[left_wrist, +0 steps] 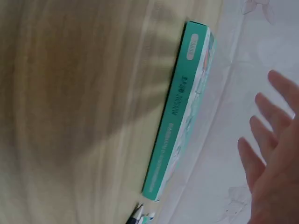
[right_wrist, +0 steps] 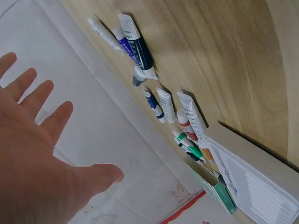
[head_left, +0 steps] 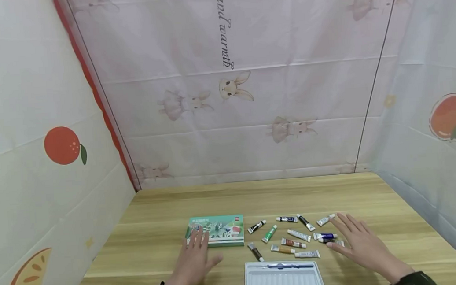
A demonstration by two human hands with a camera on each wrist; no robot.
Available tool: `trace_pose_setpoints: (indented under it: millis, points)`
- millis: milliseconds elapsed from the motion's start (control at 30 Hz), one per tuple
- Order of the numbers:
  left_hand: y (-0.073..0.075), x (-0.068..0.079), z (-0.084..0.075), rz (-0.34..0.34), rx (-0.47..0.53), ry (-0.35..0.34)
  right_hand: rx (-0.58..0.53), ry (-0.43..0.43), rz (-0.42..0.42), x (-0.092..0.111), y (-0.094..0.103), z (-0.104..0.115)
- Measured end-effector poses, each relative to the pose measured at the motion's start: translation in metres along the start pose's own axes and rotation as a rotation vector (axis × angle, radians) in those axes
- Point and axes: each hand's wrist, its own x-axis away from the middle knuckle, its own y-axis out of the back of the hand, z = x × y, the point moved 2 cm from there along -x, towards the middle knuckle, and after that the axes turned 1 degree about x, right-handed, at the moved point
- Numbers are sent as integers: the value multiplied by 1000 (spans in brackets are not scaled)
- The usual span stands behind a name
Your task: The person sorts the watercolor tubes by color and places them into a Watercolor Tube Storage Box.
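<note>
My left hand (head_left: 194, 259) hovers palm down with straight, spread fingers, its fingertips overlapping the lower left of a flat green box (head_left: 228, 228) in the head view. Nothing is in its grasp, and the left wrist view shows the fingers raised beside the box's printed side. On the other side, my right hand (head_left: 360, 248) is spread too and holds nothing. Its thumb and fingertips lie nearest a blue-purple paint tube (head_left: 325, 236), a dark tube (right_wrist: 139, 50) and a white tube (head_left: 325, 219). More small paint tubes, including a green one (head_left: 269, 234), lie scattered between both hands.
A white ribbed tray (head_left: 283, 284) stands at the table's front edge, with a blue paintbrush (head_left: 288, 266) along its far end. Brown (head_left: 293, 243) and ochre (head_left: 282, 249) tubes lie just behind it. Printed cloth walls border the wooden table (head_left: 255, 198).
</note>
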Motion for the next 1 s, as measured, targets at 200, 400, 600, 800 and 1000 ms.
trace_pose_setpoints:
  millis: [200,400,600,800,1000]
  points:
    - [-14,10,-24,187,214,-286,10,-12,47,-3,-7,-3]
    - [-24,11,-42,323,241,-442,-23,-46,100,-8,-21,-8]
    - [-28,9,-46,391,280,-466,-36,-4,90,-14,-35,-14]
    - [-35,6,-48,475,370,-394,-18,7,89,-24,-42,-16]
    - [-36,7,-49,486,371,-399,28,54,70,-30,-49,-17]
